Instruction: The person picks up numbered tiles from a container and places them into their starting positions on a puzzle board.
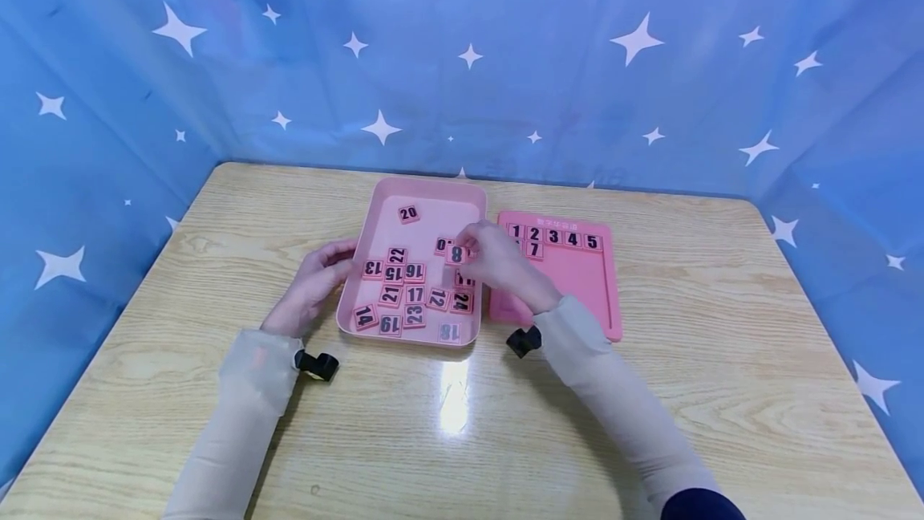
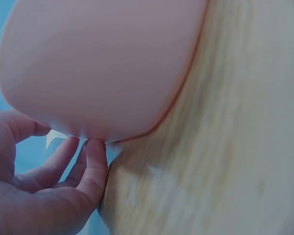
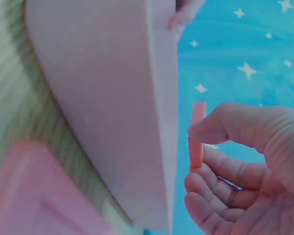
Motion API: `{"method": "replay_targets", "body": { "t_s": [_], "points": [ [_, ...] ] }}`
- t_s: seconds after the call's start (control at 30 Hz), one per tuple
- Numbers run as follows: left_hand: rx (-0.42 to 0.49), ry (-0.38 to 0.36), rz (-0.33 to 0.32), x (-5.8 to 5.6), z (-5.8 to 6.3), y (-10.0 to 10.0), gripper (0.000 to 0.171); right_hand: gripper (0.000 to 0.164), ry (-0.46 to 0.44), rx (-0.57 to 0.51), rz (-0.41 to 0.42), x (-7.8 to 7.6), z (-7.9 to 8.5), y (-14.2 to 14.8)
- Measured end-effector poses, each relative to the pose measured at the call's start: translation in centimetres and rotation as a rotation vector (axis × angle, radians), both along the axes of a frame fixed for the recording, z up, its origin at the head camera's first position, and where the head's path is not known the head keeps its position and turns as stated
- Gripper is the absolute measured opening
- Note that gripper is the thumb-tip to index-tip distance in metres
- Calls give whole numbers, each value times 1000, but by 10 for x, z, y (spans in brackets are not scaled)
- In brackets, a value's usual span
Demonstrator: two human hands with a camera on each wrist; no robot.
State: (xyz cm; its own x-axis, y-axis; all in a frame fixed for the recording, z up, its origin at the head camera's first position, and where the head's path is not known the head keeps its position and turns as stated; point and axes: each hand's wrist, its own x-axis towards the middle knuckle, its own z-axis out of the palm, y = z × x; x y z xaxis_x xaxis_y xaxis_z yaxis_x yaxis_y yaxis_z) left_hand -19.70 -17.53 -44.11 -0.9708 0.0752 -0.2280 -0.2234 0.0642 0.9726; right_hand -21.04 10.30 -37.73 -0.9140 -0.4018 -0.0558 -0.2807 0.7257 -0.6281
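My right hand (image 1: 498, 257) pinches a pink number tile marked 8 (image 1: 455, 254) between thumb and fingers, raised over the pink tray; the right wrist view shows the tile (image 3: 198, 134) edge-on. Loose number tiles lie scattered in the tray (image 1: 440, 189), among them 20 (image 1: 408, 214), 22 (image 1: 397, 256) and 14 (image 1: 365, 317). Against the tray's left side rests my left hand (image 1: 310, 283), its fingertips (image 2: 95, 152) touching the outer wall. Right of the tray is a pink board (image 1: 570, 287) with tiles 1 to 5 in its top row and a 7 (image 1: 534, 249) below.
Both items stand on a light wooden table (image 1: 693, 359), the board close beside the tray. Behind the table hangs a blue curtain (image 1: 433, 87) with white stars. Part of the board is hidden under my right hand and forearm.
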Motion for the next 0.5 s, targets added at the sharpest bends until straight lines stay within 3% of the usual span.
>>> {"method": "replay_targets", "body": {
  "t_s": [0.3, 0.5],
  "points": [
    [-7, -4, 1, 1, 0, 1, 52, 34, 52, -7, -57, 9, 5, 55],
    [-1, -11, -5, 1, -1, 0, 52, 32, 60, 8, -86, 17, -3, 94]
  ]
}}
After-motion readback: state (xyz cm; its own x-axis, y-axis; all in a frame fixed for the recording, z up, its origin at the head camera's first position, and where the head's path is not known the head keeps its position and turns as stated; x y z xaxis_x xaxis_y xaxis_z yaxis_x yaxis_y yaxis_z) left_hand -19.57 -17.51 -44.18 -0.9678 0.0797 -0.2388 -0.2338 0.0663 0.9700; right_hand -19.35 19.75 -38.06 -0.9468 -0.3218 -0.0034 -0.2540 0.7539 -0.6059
